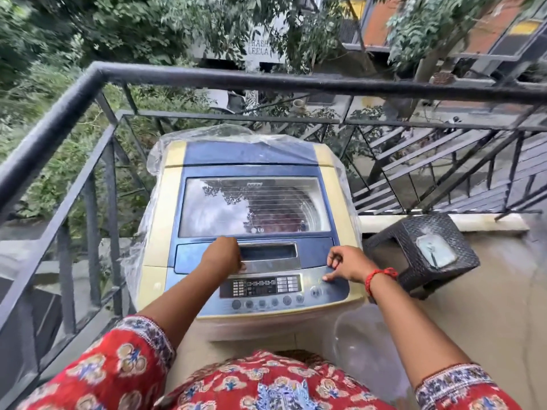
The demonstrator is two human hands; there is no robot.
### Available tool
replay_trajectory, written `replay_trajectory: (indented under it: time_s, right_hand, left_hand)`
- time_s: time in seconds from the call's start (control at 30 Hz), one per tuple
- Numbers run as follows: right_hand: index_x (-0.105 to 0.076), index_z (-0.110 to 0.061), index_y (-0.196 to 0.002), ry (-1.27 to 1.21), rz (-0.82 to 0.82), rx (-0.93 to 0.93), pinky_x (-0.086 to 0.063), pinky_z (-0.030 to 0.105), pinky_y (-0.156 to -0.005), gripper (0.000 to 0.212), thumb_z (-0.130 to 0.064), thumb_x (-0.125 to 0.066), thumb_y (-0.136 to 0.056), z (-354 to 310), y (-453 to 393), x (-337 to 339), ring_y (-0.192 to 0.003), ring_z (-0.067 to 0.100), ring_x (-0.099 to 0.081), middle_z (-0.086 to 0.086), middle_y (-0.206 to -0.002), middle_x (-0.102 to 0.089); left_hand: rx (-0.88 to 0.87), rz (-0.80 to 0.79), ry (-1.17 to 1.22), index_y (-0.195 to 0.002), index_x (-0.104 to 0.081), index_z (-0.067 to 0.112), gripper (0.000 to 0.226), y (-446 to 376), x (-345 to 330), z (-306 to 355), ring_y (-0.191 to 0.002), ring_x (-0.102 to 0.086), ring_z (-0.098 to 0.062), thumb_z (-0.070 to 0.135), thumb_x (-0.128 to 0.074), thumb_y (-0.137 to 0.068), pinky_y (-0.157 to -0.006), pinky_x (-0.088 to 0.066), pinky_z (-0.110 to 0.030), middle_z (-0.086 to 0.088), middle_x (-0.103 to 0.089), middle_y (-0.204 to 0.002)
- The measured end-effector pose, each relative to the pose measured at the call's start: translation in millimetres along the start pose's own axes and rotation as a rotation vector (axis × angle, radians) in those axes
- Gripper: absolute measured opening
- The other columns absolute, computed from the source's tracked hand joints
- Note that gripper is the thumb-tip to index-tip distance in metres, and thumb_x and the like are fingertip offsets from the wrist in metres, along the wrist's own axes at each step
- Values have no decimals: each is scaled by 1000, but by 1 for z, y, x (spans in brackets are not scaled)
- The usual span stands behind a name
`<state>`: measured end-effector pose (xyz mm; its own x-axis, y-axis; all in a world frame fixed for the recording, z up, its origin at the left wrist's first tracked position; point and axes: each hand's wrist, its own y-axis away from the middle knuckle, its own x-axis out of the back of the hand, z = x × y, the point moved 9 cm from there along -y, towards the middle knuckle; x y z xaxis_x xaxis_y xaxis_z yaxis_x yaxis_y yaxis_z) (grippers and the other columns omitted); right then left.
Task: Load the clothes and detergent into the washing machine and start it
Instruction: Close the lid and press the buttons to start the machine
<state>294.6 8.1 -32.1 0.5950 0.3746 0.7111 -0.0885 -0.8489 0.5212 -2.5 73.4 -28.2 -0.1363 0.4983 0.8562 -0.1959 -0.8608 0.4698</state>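
A blue and cream top-loading washing machine (pixel 251 161) stands in front of me with its glass lid (pixel 254 207) down. Reddish-brown cloth shows dimly through the glass. My left hand (pixel 223 255) rests curled on the recessed lid handle (pixel 268 253) at the lid's front edge. My right hand (pixel 347 266) hovers over the right end of the control panel (pixel 260 287), one fingertip touching the panel just above the round play/pause button (pixel 316 292). A red thread is tied around that wrist. No detergent container is in view.
A clear plastic cover (pixel 207 133) is pushed back over the machine's rear and sides. A black metal railing (pixel 207 78) rings the balcony on the left and behind. A dark wicker stool (pixel 426 250) with a small pouch on top sits to the right on the beige floor.
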Motion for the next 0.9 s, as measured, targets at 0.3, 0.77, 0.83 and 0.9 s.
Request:
replay_trajectory:
  time_s: [0.3,0.77,0.83,0.9]
  right_hand:
    - [-59,-17,-72,-5,-63,-1,-42,26,-59,46,-22,-96,-46,-2,-3,-3,-59,11,-46,-2,-67,-56]
    - [-61,-14,-74,-75,-20,-56,-38,19,-52,44,-15,-96,-47,-4,5,-3,-58,11,-46,-1,-68,-57]
    - [-61,-13,-75,-96,-2,-54,-39,18,-53,44,-14,-96,-48,-3,7,-3,-59,11,-46,-1,-69,-56]
    - [-60,-13,-76,-109,2,-45,-40,19,-54,44,-13,-95,-50,-1,8,-4,-60,11,-45,-1,-71,-54]
  left_hand:
    - [51,-38,85,-90,-78,15,30,3,6,0,-85,-70,-28,34,-84,-68,-79,-58,-36,-10,-74,-92]
    - [7,-38,98,-85,-78,18,24,4,5,1,-84,-69,-24,37,-82,-71,-81,-57,-34,-6,-75,-85]
    - [9,-43,123,-86,-78,18,24,4,4,0,-86,-70,-24,37,-82,-72,-82,-56,-33,-6,-75,-86]
    - [22,-38,161,-89,-77,15,26,6,4,-1,-87,-70,-24,34,-83,-73,-82,-56,-33,-7,-75,-88]
